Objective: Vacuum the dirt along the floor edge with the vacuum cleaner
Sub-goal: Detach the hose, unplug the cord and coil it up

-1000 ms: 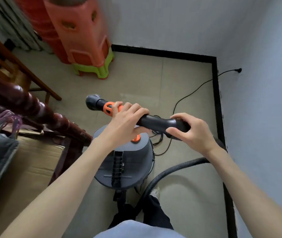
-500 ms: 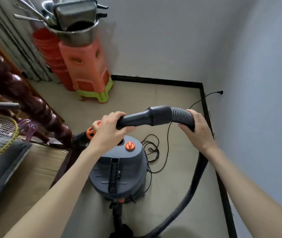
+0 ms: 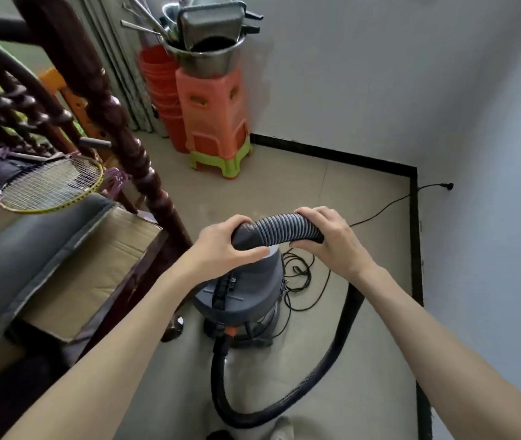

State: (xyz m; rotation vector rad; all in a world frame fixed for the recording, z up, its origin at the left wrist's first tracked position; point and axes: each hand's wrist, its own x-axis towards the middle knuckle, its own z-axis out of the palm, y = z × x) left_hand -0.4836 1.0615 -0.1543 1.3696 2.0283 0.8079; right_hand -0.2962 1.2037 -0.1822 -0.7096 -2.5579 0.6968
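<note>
Both hands have slid along the hose since 0.5 s ago: the smooth black handle section seen then between them is now mostly covered, and ribbed hose fills the gap. The left hand (image 3: 226, 241) curls its fingers and thumb round the dark cuff at the hose end, while the right hand (image 3: 332, 239) grips the ribbed vacuum hose (image 3: 280, 229) from above, fingers wrapped over it. Held level, this stretch hangs above the grey canister vacuum cleaner (image 3: 243, 290), which stands on the tiled floor (image 3: 364, 192) near the room's far right corner. From the right hand the hose drops, loops across the floor near the bottom edge of view and joins the canister's orange port. Its power cord (image 3: 379, 212) lies coiled beside the canister and runs to the right wall over the black skirting (image 3: 413, 217). Stacked plastic stools (image 3: 214, 122) stand by the far wall.
</note>
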